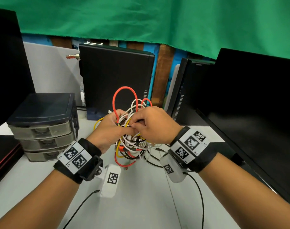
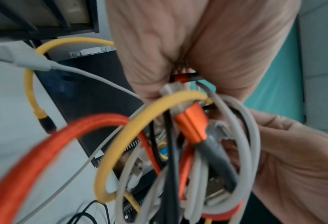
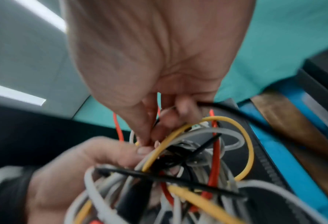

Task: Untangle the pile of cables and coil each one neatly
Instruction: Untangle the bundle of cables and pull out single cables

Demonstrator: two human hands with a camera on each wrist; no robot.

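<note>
A tangle of red, yellow, white and black cables is held up above the white table. A red loop sticks up out of its top. My left hand grips the bundle from the left, fingers curled round it. In the left wrist view an orange metal plug lies just below those fingers. My right hand pinches a strand at the top of the tangle with thumb and forefinger; I cannot tell which colour it is. The lower loops hang down to the table.
A small grey drawer unit stands at the left, with a dark laptop beside it. A black computer tower stands behind the hands and a black monitor at the right. Thin black leads trail over the table.
</note>
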